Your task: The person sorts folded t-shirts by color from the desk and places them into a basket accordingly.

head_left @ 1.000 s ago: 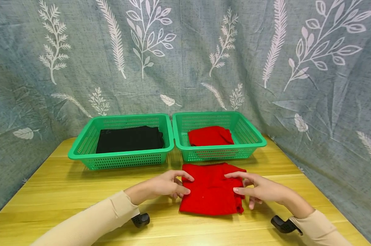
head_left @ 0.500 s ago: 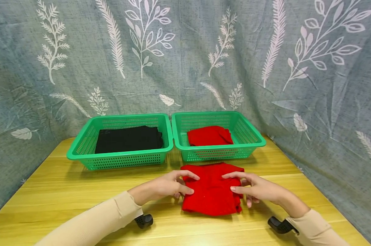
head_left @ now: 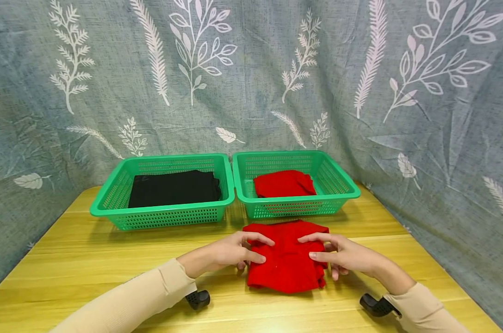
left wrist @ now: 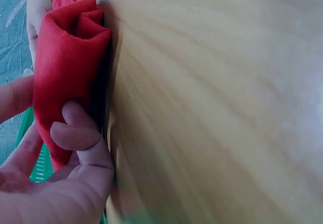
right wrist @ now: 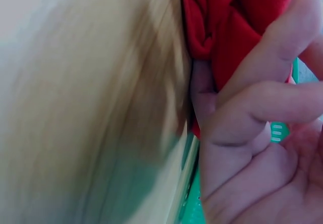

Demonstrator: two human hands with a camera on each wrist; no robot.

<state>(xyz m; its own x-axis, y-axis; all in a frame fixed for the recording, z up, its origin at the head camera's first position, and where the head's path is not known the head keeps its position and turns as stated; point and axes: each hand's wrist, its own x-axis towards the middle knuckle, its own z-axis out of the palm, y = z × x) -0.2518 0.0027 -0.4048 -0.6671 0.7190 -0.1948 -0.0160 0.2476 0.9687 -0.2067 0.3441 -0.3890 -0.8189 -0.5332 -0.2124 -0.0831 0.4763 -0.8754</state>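
A folded red cloth (head_left: 288,266) lies on the table in front of the baskets, its top a little bunched. From the left, my left hand (head_left: 230,250) grips its edge. The thumb and index finger are on top, and in the left wrist view curled fingers (left wrist: 81,138) press against the side. On the opposite edge, my right hand (head_left: 353,255) holds the cloth with thumb and index finger on top. A fingertip reaches under its folds in the right wrist view (right wrist: 242,37). The underside of the cloth is mostly hidden.
Behind the cloth, two green baskets stand side by side. The left basket (head_left: 168,209) contains folded black cloth (head_left: 174,188); the right basket (head_left: 297,200) contains another folded red cloth (head_left: 284,184). A patterned curtain (head_left: 251,74) hangs behind the wooden table (head_left: 122,263).
My left hand has moved slightly right, onto the cloth, and my right hand slightly left. The gap between them has narrowed, and the red cloth is a bit more bunched.
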